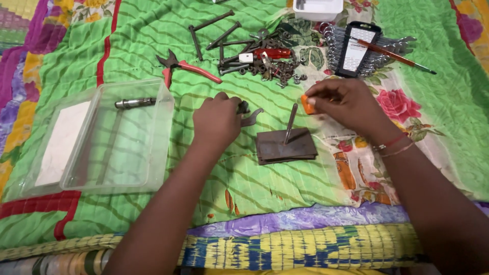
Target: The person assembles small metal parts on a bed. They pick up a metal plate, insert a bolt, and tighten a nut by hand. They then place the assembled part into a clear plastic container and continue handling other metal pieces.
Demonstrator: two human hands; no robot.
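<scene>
1. While the left hand closes on a small dark wrench, the right hand pinches an orange piece.
2. Dark metal plates lie at the wrench's four o'clock.

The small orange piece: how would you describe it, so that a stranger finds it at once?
Start from the green patterned cloth and find the stack of dark metal plates in its middle. Just up and right, the right hand pinches the small orange piece in its fingertips. It is the only orange thing among grey bolts and tools.
</scene>
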